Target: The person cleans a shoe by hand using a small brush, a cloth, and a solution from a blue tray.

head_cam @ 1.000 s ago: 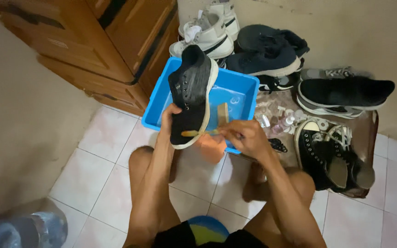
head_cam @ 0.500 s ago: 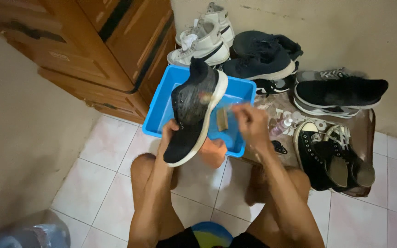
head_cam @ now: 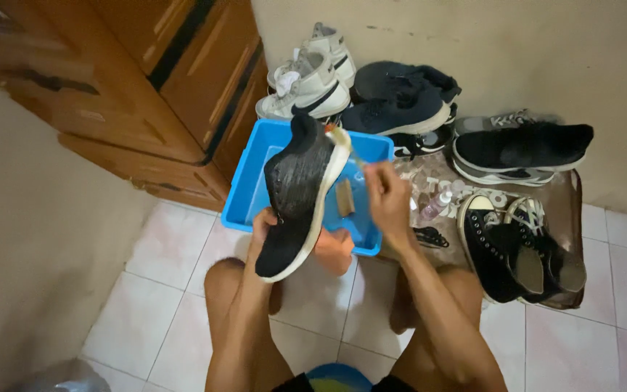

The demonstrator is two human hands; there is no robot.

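My left hand (head_cam: 264, 231) grips the toe end of a black knit sneaker (head_cam: 300, 190) with a white sole, holding it tilted over a blue plastic basin (head_cam: 254, 190). My right hand (head_cam: 386, 197) is raised over the basin, fingers pinched on a thin brush (head_cam: 342, 139) whose pale head touches the shoe's heel. A wooden brush (head_cam: 345, 196) lies inside the basin. An orange cloth (head_cam: 333, 250) hangs at the basin's near edge, under the shoe.
A wooden cabinet (head_cam: 146, 87) stands at the left. Along the wall sit white high-tops (head_cam: 312, 78), navy sneakers (head_cam: 400, 101) and black sneakers (head_cam: 520, 149). Black canvas shoes (head_cam: 506, 250) and small bottles (head_cam: 435, 207) rest on a brown mat (head_cam: 573, 210).
My right hand left the orange cloth at the basin's front edge and rose over the basin to the shoe's heel. The shoe has tipped more upright in my left hand.
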